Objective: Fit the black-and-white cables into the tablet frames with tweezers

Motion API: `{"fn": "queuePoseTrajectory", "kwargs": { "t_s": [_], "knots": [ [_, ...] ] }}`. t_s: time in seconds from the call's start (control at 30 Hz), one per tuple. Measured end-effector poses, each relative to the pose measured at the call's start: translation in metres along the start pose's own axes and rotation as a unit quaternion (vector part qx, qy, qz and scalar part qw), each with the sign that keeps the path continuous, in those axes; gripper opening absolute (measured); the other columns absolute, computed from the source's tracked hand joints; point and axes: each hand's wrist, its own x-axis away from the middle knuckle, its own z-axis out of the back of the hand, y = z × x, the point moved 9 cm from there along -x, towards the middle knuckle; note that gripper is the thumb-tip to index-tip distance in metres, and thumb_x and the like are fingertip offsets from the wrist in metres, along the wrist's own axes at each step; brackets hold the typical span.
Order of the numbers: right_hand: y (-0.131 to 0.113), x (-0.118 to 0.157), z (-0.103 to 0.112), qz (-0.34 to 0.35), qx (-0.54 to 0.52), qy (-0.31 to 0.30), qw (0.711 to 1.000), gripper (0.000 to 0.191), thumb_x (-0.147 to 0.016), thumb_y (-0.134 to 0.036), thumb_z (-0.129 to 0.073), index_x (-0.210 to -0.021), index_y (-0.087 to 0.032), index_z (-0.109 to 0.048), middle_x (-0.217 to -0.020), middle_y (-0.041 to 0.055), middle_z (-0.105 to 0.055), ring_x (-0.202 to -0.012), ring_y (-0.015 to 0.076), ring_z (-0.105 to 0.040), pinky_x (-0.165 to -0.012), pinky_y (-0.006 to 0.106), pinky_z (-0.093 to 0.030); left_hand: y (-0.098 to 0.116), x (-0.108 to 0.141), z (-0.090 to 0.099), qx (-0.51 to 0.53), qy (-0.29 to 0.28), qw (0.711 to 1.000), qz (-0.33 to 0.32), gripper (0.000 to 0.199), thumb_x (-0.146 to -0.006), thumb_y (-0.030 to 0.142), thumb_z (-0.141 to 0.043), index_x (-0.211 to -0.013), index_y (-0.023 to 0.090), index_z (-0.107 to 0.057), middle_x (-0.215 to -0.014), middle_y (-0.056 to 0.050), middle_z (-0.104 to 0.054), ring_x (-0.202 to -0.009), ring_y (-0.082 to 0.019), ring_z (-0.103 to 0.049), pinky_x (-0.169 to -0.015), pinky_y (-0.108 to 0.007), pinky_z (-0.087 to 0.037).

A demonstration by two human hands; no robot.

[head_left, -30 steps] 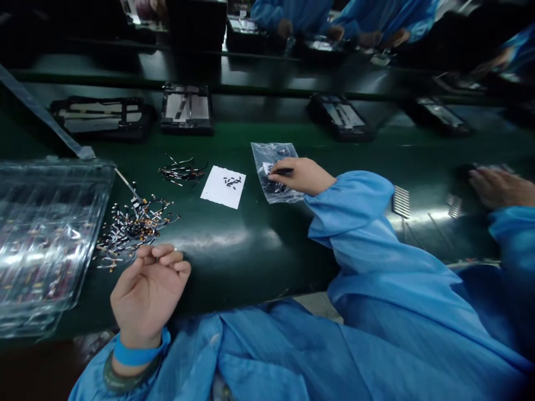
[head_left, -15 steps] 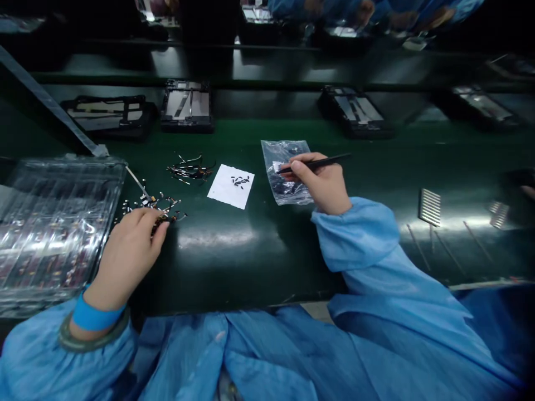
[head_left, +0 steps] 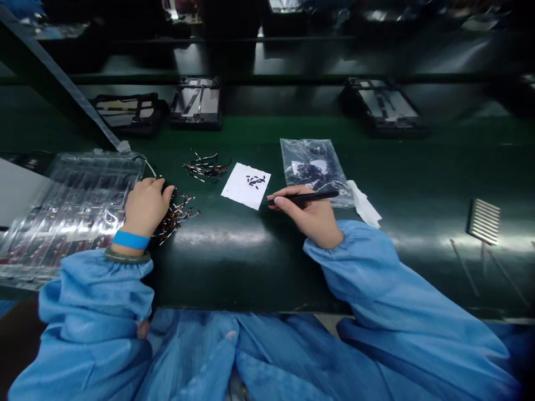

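My right hand (head_left: 311, 217) grips black tweezers (head_left: 311, 197) like a pen. Their tip points left, near the lower right corner of a white paper square (head_left: 237, 188). Several tiny black pieces (head_left: 256, 181) lie on that paper. Behind my right hand lies a clear plastic bag (head_left: 307, 153) of small black parts. My left hand (head_left: 146, 206) is at the right edge of a clear plastic tray (head_left: 98, 167), beside a pile of small flex cables (head_left: 178, 214). Its thumb stands apart from its bent fingers, whose tips are partly hidden.
A smaller bunch of cables (head_left: 204, 167) lies left of the paper. A white strip (head_left: 363, 205) sticks out beside the bag. Black device frames (head_left: 196, 103) stand along the back. On the right are a ribbed metal block (head_left: 485, 221) and thin rods (head_left: 463, 267).
My right hand has brought the tweezers down from over the bag to the paper's corner. My left hand has shifted away from the cable pile towards the tray's edge. The view has turned slightly.
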Motion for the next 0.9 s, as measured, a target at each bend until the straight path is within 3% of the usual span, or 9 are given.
{"fn": "queuePoseTrajectory", "kwargs": {
  "t_s": [0.07,0.2,0.33,0.43,0.5,0.6,0.7,0.8,0.9],
  "knots": [
    [0.001,0.001,0.002,0.001,-0.009,0.009,1.0,0.03,-0.076,-0.049,-0.075,-0.084,-0.021,-0.07,-0.084,0.0026,-0.073,-0.075,0.0176,-0.071,-0.076,0.037,-0.061,0.0,-0.001,0.002,-0.006,0.025,1.0,-0.001,0.019,-0.082,0.028,-0.056,-0.091,0.014,-0.066,-0.111,-0.018,-0.065,-0.115,-0.038,-0.055,-0.104,-0.053,-0.037],
    [-0.009,0.005,0.001,0.041,-0.028,0.018,0.999,0.024,-0.085,-0.046,-0.067,-0.082,-0.022,-0.07,-0.083,0.0019,-0.073,-0.077,0.017,-0.071,-0.078,0.037,-0.06,0.007,0.009,0.029,0.039,0.136,0.99,-0.01,0.016,-0.084,0.031,-0.056,-0.086,0.018,-0.064,-0.1,-0.013,-0.067,-0.107,-0.031,-0.06,-0.098,-0.048,-0.043],
    [-0.035,0.014,-0.009,0.145,-0.021,0.017,0.989,0.022,-0.097,-0.034,-0.052,-0.087,-0.023,-0.069,-0.101,0.0029,-0.074,-0.099,0.0174,-0.069,-0.095,0.039,-0.054,0.03,0.028,0.035,0.173,0.154,0.972,-0.049,0.02,-0.087,0.034,-0.056,-0.102,0.02,-0.061,-0.095,-0.002,-0.069,-0.089,-0.019,-0.067,-0.085,-0.036,-0.052],
    [-0.051,0.025,-0.023,0.203,0.0,0.006,0.979,0.017,-0.097,-0.025,-0.051,-0.098,-0.023,-0.068,-0.109,0.0047,-0.072,-0.106,0.0173,-0.067,-0.096,0.037,-0.054,0.049,0.044,0.018,0.347,0.101,0.932,-0.04,0.048,-0.079,0.027,-0.068,-0.124,0.022,-0.053,-0.082,0.002,-0.068,-0.077,-0.015,-0.069,-0.072,-0.029,-0.055],
    [-0.06,0.031,-0.033,0.227,0.019,-0.004,0.974,0.018,-0.097,-0.021,-0.049,-0.103,-0.022,-0.066,-0.11,0.0062,-0.071,-0.105,0.0172,-0.068,-0.09,0.035,-0.057,0.059,0.053,-0.005,0.419,0.019,0.908,0.017,0.056,-0.073,0.026,-0.074,-0.125,0.02,-0.055,-0.072,0.003,-0.067,-0.074,-0.016,-0.07,-0.066,-0.027,-0.055],
    [-0.072,0.037,-0.046,0.273,0.052,-0.017,0.961,0.02,-0.097,-0.018,-0.048,-0.108,-0.022,-0.064,-0.111,0.008,-0.071,-0.104,0.017,-0.068,-0.085,0.033,-0.058,0.075,0.067,-0.036,0.474,-0.1,0.87,0.091,0.036,-0.068,0.03,-0.077,-0.099,0.015,-0.067,-0.068,0.0,-0.068,-0.067,-0.017,-0.069,-0.063,-0.027,-0.056],
    [-0.083,0.045,-0.056,0.352,0.135,-0.012,0.926,0.018,-0.095,-0.016,-0.053,-0.107,-0.019,-0.066,-0.106,0.0096,-0.073,-0.101,0.0166,-0.069,-0.085,0.032,-0.058,0.086,0.076,-0.05,0.501,-0.156,0.844,0.111,0.028,-0.068,0.032,-0.077,-0.088,0.013,-0.07,-0.066,-0.002,-0.07,-0.059,-0.015,-0.066,-0.058,-0.026,-0.055],
    [-0.089,0.051,-0.065,0.405,0.228,0.017,0.885,0.015,-0.091,-0.014,-0.058,-0.103,-0.015,-0.068,-0.1,0.0116,-0.074,-0.091,0.017,-0.07,-0.078,0.029,-0.057,0.093,0.08,-0.053,0.504,-0.167,0.842,0.092,0.025,-0.069,0.032,-0.076,-0.086,0.014,-0.072,-0.067,-0.003,-0.071,-0.06,-0.015,-0.065,-0.056,-0.025,-0.053],
    [-0.089,0.055,-0.076,0.416,0.313,0.026,0.854,0.016,-0.09,-0.011,-0.058,-0.101,-0.011,-0.07,-0.098,0.0119,-0.075,-0.085,0.0176,-0.069,-0.073,0.028,-0.056,0.098,0.084,-0.054,0.475,-0.165,0.863,0.05,0.019,-0.073,0.03,-0.071,-0.084,0.015,-0.072,-0.073,-0.003,-0.073,-0.065,-0.015,-0.067,-0.061,-0.025,-0.054]
  ]
}}
